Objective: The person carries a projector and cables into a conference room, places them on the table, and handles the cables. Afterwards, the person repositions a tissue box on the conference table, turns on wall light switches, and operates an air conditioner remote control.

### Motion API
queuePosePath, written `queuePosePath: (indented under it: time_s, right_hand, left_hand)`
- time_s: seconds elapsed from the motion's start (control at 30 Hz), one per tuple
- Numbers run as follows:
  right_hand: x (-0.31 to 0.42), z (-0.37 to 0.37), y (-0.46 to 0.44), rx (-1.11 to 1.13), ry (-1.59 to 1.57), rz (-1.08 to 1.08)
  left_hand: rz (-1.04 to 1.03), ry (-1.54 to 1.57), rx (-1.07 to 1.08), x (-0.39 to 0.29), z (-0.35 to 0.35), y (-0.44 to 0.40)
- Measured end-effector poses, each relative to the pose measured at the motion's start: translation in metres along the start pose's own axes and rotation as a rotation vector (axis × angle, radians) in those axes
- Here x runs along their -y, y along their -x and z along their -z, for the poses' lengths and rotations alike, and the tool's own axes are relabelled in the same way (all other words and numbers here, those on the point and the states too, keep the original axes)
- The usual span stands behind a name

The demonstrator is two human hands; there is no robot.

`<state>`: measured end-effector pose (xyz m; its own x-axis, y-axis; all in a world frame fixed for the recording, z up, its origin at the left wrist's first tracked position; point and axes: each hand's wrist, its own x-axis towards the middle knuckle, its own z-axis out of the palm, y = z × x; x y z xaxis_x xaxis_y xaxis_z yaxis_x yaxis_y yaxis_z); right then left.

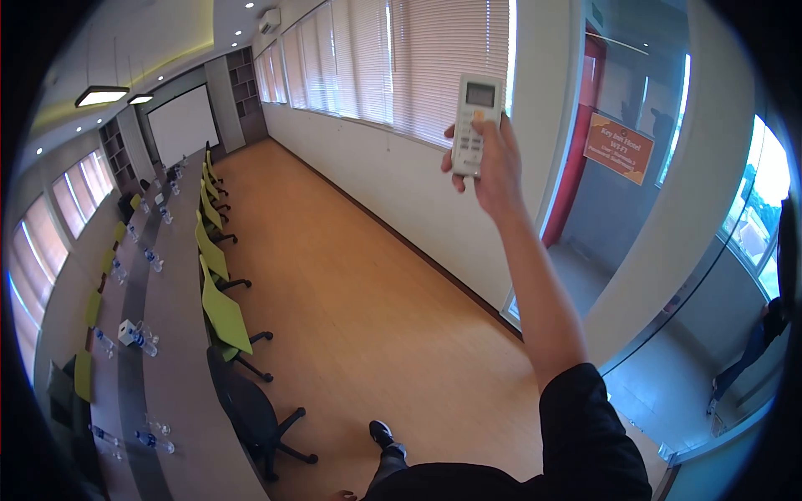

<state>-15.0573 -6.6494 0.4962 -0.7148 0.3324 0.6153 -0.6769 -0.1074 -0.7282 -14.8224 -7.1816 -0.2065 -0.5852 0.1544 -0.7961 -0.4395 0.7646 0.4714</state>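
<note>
Raised high in front of the window blinds, my right hand (499, 167) is wrapped round a white remote control (471, 150). The remote stands upright with its grey screen at the top, and my thumb lies on its buttons near an orange one. Only a small part of my left hand (344, 495) shows at the bottom edge, beside my leg; its fingers cannot be made out.
A long table (171, 351) with water bottles and a tissue box (128, 332) runs along the left. Green chairs (224, 317) and a black chair (242, 401) line it. An air conditioner (269, 21) hangs high up. A person's leg (739, 359) shows behind glass.
</note>
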Motion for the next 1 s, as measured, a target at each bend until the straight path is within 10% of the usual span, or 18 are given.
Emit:
queuePosePath:
  time_s: [0.33, 0.47, 0.53, 1.0]
  right_hand:
    - [-0.294, -0.113, 0.033, 0.094, -0.182, -0.424]
    - [-0.360, -0.146, 0.013, 0.117, -0.177, -0.515]
    - [-0.385, -0.154, -0.003, 0.110, -0.169, -0.530]
    - [-0.615, -0.179, -0.188, 0.126, -0.285, -0.570]
  left_hand:
    - [-0.045, 0.066, 0.060, -0.022, 0.116, -0.115]
    - [-0.451, -0.022, 0.256, -0.044, 0.184, -0.168]
    - [-0.079, -0.233, 0.092, -0.061, 0.208, -0.213]
    - [0.012, 0.114, -0.179, -0.238, 0.502, -0.389]
